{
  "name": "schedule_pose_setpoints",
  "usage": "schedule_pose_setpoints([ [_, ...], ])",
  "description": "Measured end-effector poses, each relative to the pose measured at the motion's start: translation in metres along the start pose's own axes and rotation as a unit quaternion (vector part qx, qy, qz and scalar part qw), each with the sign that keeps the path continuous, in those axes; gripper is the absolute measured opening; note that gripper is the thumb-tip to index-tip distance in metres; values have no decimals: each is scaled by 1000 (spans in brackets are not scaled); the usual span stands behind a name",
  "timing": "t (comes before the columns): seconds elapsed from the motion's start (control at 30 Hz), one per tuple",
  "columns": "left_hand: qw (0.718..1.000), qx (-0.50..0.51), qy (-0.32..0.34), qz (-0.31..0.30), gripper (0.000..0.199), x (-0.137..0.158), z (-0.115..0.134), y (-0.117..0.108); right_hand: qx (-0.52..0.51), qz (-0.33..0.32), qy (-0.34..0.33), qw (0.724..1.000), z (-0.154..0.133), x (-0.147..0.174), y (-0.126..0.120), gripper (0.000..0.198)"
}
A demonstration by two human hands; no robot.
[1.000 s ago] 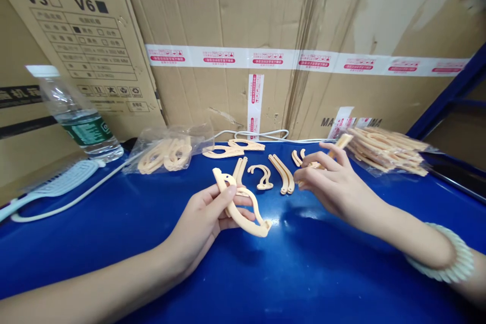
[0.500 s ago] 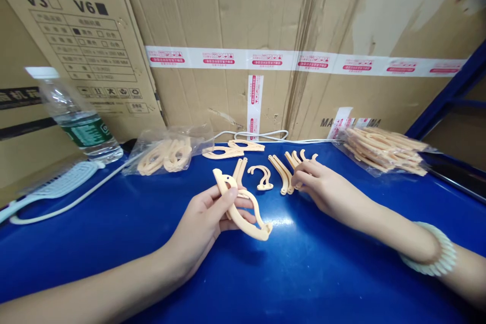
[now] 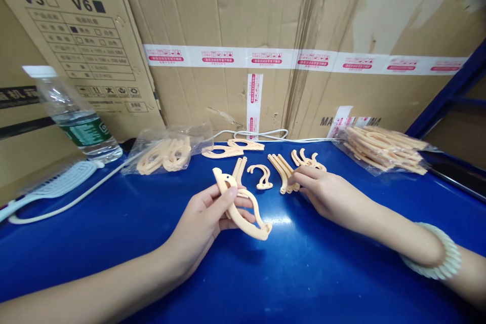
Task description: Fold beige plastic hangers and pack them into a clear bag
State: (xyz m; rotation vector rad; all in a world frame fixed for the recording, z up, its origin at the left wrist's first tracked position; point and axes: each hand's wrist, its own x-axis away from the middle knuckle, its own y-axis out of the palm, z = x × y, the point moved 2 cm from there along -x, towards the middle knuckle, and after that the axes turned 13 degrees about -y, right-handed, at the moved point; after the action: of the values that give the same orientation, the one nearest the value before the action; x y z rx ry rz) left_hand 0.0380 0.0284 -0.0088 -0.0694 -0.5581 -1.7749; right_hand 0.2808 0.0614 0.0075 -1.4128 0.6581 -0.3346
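My left hand is closed around a cream plastic folding hanger, its curved arms folded together and the thumb pressed on top. My right hand rests at a row of slim cream hanger arms, fingers curled at the rightmost one; its fingertips are partly hidden. Several loose hooks lie just behind the right hand. Two more hooks sit together left of the row. A pair of hanger arms stands out behind the left hand.
Folded hangers lie at the back. Plastic bags of hanger parts are at left and right. A water bottle, a pale blue hairbrush and a white cable are on the left. Cardboard boxes wall the blue table's back.
My right hand has shifted slightly right, and the hanger arms beside it now lie closer together in one row. More of the hooks behind it shows. My left hand keeps its hold.
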Motion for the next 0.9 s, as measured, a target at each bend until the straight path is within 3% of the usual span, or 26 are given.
schedule_pose_setpoints([
  [0.3, 1000, -3, 2, -3, 20, 0, -1, -2, 43, -32, 16, 998, -7, -1, -4, 29],
  [0.53, 1000, 3, 0, -2, 19, 0, 0, 0, 26, 15, -32, 999, -12, 0, -9, 30],
  [0.67, 1000, -2, -1, 0, 19, 0, 0, 0, 0, -27, -83, 996, -23, 3, -8, 42],
  [0.8, 1000, -9, -2, 2, 21, 0, 1, 1, -21, -94, -50, 994, -24, 7, -3, 62],
  [0.9, 1000, -13, 0, -3, 22, 1, 1, 1, -41, -95, -26, 994, -19, 7, 0, 72],
])
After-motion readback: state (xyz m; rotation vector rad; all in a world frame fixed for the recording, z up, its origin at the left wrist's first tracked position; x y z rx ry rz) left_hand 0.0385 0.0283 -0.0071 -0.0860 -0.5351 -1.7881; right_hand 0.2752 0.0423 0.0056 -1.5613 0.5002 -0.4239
